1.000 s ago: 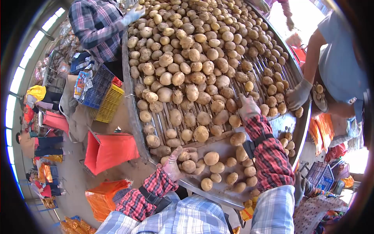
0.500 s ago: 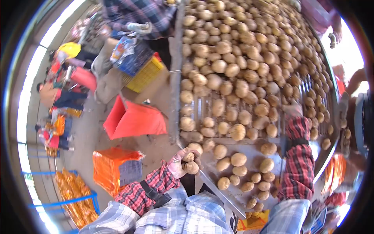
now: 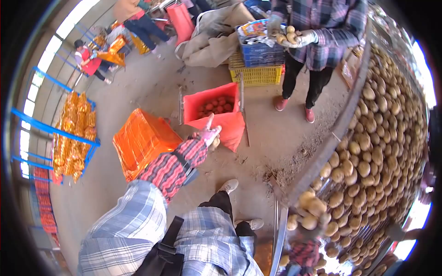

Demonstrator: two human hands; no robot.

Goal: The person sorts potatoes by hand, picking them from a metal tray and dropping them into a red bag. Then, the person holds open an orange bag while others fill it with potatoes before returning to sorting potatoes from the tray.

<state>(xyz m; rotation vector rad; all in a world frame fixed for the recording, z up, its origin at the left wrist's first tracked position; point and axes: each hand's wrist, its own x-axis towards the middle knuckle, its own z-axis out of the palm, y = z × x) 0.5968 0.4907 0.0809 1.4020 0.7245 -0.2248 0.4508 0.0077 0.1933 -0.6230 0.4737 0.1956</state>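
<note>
My left hand [image 3: 210, 134] reaches out over the near side of a red bag [image 3: 221, 126], its index finger stretched out and the others curled round a potato [image 3: 214, 143] beneath the palm. Reddish-looking potatoes [image 3: 217, 106] lie inside the bag. At the lower right, my right hand [image 3: 315, 232] is smeared by motion at the corner of the sorting table [image 3: 343, 119]. Blurred potatoes [image 3: 309, 221] are against it, and its fingers cannot be made out. Many potatoes [image 3: 380, 138] cover the table.
An orange wrapped stack [image 3: 145, 140] stands left of the bag. Beyond are a yellow crate [image 3: 258, 76] and a blue crate [image 3: 262, 54]. A co-worker [image 3: 317, 32] in a plaid shirt holds potatoes beside them. Orange sacks [image 3: 76, 133] sit in a blue frame.
The view has swung left, away from the table. My left hand has moved from the table corner to the red bag; two potatoes showed in it before. My right hand is now nearer the table corner.
</note>
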